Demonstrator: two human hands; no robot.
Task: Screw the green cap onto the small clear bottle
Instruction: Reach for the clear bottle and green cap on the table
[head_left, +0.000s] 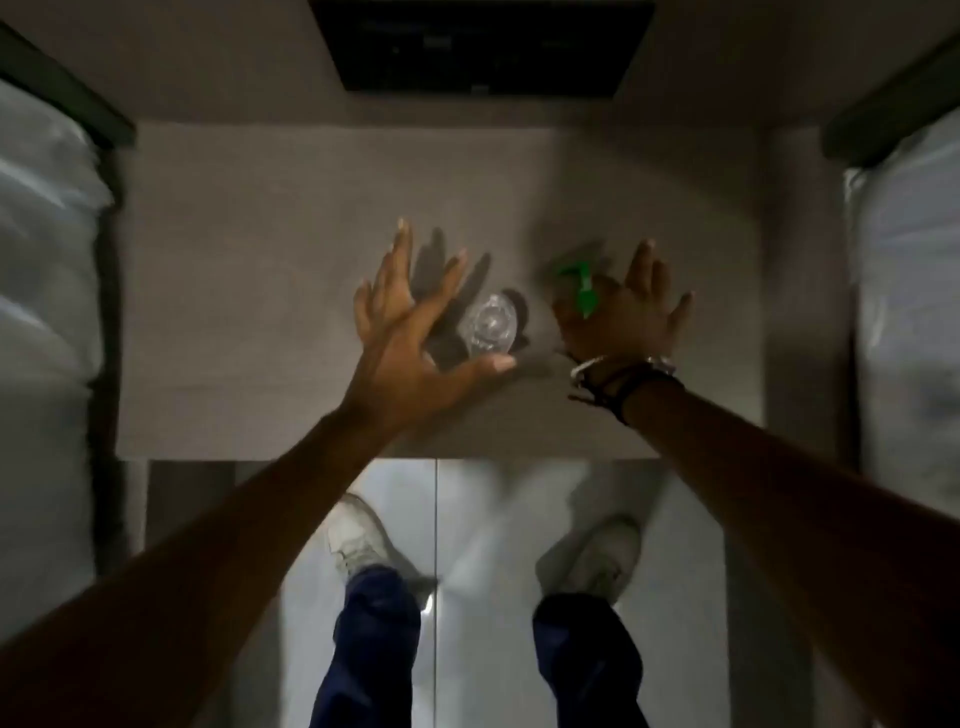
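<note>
From my feed, looking steeply down, I see at the far left a pale, plastic-wrapped bulk (47, 270) with a dark edge strip above it. Next to it begins the flat grey-brown tabletop (249, 312), dimly lit and blurred.

The left hand (400, 338) hangs above the table with its fingers spread wide and the thumb stretched out to the right; it grips nothing. Its thumb tip lies just below the small clear plastic bottle (491, 325), and I cannot tell whether it touches. The bottle stands upright on the table near the middle, seen from above, its round mouth open and uncapped. The splayed fingers throw dark shadows on the surface just beyond it.

Further back, at the top edge, I make out a dark rectangular panel (480, 44).

Right of the bottle, apart from it, lies the green plastic cap (574, 283), a pump-style piece with a nozzle. The right hand (631, 317) is over it with fingers fanned open, partly covering it; I cannot tell whether the palm or thumb is touching the cap, but the fingers are not curled around it. A metal watch and dark cord bracelets (618, 376) circle that wrist.

Below the table's near edge I see white shoes (358, 540) and dark blue trouser legs (374, 649) on a pale glossy floor (488, 519). At the far right sits a second plastic-wrapped bulk (914, 322).
</note>
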